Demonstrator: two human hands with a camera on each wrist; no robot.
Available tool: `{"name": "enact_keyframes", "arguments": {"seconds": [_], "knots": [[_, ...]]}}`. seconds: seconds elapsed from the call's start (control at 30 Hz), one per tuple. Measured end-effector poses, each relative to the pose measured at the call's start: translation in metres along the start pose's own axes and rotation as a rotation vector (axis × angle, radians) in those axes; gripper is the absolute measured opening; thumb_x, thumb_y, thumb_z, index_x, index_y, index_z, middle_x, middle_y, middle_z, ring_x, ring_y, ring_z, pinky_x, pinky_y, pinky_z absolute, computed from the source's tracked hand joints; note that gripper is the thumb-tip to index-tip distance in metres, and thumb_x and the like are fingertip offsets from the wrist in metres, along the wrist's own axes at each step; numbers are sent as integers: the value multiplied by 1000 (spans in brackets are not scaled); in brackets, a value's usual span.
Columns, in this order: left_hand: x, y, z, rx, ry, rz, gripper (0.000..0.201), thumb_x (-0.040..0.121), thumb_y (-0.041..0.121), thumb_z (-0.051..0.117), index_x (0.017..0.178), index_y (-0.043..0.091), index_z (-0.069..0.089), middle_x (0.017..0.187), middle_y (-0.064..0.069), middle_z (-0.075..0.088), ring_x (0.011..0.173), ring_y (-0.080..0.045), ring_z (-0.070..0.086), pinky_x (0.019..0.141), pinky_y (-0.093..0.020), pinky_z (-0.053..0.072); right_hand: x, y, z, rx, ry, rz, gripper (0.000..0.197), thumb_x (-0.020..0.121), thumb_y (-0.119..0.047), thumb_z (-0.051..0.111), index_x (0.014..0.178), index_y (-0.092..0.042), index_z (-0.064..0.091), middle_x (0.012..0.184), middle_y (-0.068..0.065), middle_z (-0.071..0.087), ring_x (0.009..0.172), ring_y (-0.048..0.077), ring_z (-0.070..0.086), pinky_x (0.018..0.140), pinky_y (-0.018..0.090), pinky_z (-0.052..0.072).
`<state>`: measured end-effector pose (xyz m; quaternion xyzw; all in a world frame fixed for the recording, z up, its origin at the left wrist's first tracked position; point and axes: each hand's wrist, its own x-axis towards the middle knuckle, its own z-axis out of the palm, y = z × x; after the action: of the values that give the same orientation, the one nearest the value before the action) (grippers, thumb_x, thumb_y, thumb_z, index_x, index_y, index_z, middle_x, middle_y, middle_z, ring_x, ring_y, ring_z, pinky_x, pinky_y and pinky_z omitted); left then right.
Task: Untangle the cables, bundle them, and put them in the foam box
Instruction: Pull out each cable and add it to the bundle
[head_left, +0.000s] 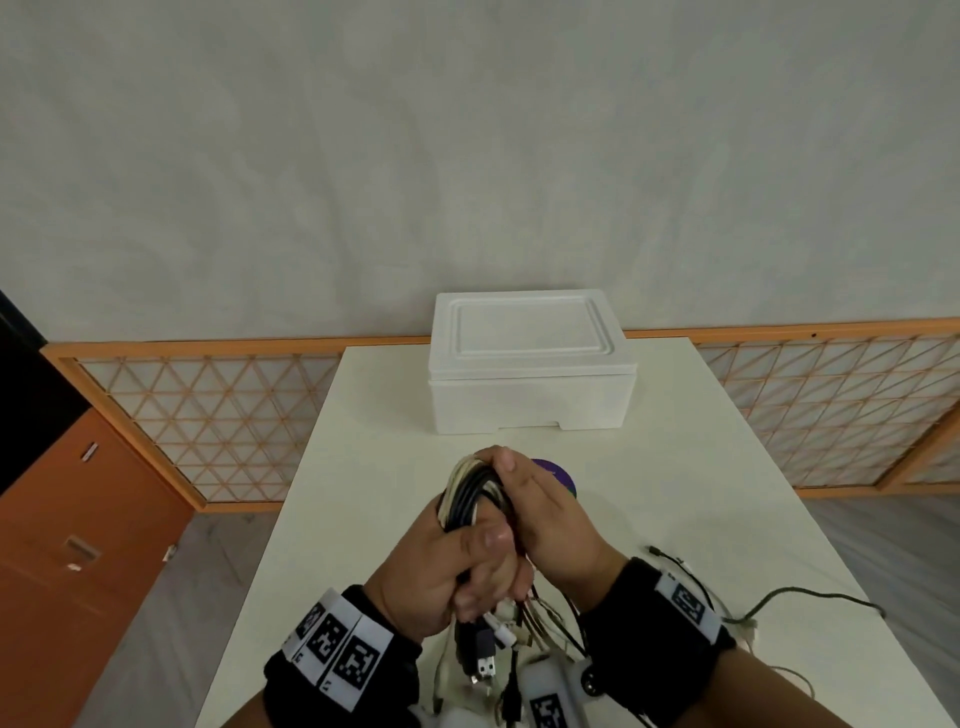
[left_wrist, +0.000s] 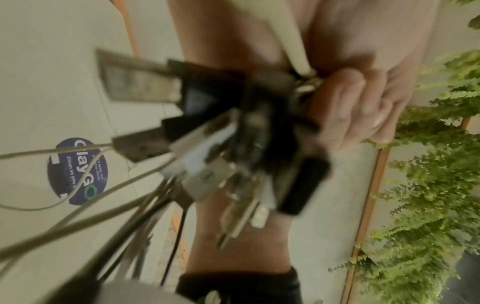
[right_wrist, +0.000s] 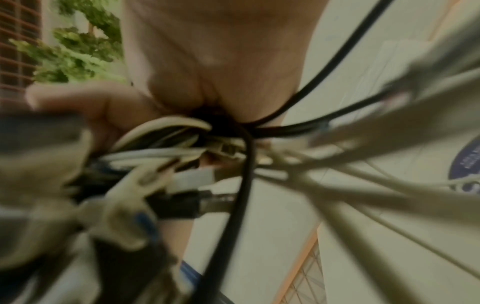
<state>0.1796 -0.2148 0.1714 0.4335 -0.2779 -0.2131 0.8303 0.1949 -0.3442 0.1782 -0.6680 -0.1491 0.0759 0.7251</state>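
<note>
Cable bundle (head_left: 475, 499): black and cream cables gathered into one hank, held above the near half of the surface (head_left: 675, 467), between both hands.
Long axis: runs roughly away from the person, looped end pointing toward the foam box (head_left: 530, 364), plug ends (head_left: 485, 660) hanging down at the near end.
Left hand (head_left: 441, 566): grip closed round the hank's near part, thumb laid across the top.
Right hand (head_left: 545, 514): fingers curled over the far, looped end; wrist view too blurred to add detail.
Loose strands: thin cables (head_left: 779, 597) trail off the hank onto the surface at right; bundling looks unfinished.
Foam box: straight ahead of the bundle, well apart, lid on.
Judgement: the box lies dead ahead along the hank's axis, both hands about equally near, but one hand must come free for the lid.
Purple disc (head_left: 558, 475): lies between hands and box, partly hidden.
</note>
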Motion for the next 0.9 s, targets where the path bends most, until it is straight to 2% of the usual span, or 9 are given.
{"name": "enact_keyframes", "arguments": {"seconds": [0.1,0.2,0.37,0.43,0.5,0.63,0.77,0.83,0.9], "knots": [[-1,3,-4,-115,21,23,36,90,25,63,57,12,55,40,6,49,33,-5,44,63,-29,49,-5,0,-4,119,-55,56,42,99,-36,36,119,-6,58,68,1,67,50,13,58,46,20,46],[-1,7,-3,-130,76,44,29,88,25,65,66,7,62,43,2,53,33,-6,47,64,-29,51,-9,2,-1,49,-51,44,33,102,-30,33,108,-10,59,62,-1,59,50,13,51,49,22,44],[4,7,-3,-100,296,58,59,62,30,84,115,9,69,63,-9,65,55,-20,64,72,-31,55,-13,13,-6,41,-87,86,37,93,-44,46,85,-13,63,83,3,61,88,15,58,84,29,47],[6,8,-5,-142,301,66,63,58,26,85,117,13,69,93,-12,73,88,-26,71,78,-33,56,-14,18,-9,177,-108,159,27,79,-14,47,94,-13,68,99,5,67,100,16,60,89,28,48],[8,8,-5,-174,285,66,64,58,22,84,119,13,68,121,-15,66,116,-29,61,89,-34,53,-13,20,-9,185,-215,219,48,67,0,45,112,-2,60,108,12,66,102,20,60,88,30,45],[9,4,-9,-233,246,100,69,61,14,80,127,10,61,140,-13,52,132,-27,47,100,-34,47,-13,13,-10,-29,-230,238,36,82,15,37,94,-13,57,63,-15,63,59,-2,53,56,12,40],[9,2,-10,-198,269,105,61,63,5,66,124,11,64,144,-7,49,135,-24,43,101,-33,46,-11,9,-8,-185,-186,252,25,84,4,41,97,-10,56,62,-14,57,58,3,46,53,19,38],[9,-2,-8,-138,298,98,55,63,4,59,117,7,68,144,-6,49,136,-23,42,104,-34,44,-8,9,-4,-362,-222,212,34,79,-8,45,110,-5,58,87,3,65,78,14,58,69,30,46],[8,-7,-3,-94,277,112,40,62,0,57,98,2,74,143,-10,50,137,-25,41,112,-40,35,-8,13,0,-478,-236,104,46,81,-16,47,121,4,55,113,22,60,100,21,56,83,16,43]]}}
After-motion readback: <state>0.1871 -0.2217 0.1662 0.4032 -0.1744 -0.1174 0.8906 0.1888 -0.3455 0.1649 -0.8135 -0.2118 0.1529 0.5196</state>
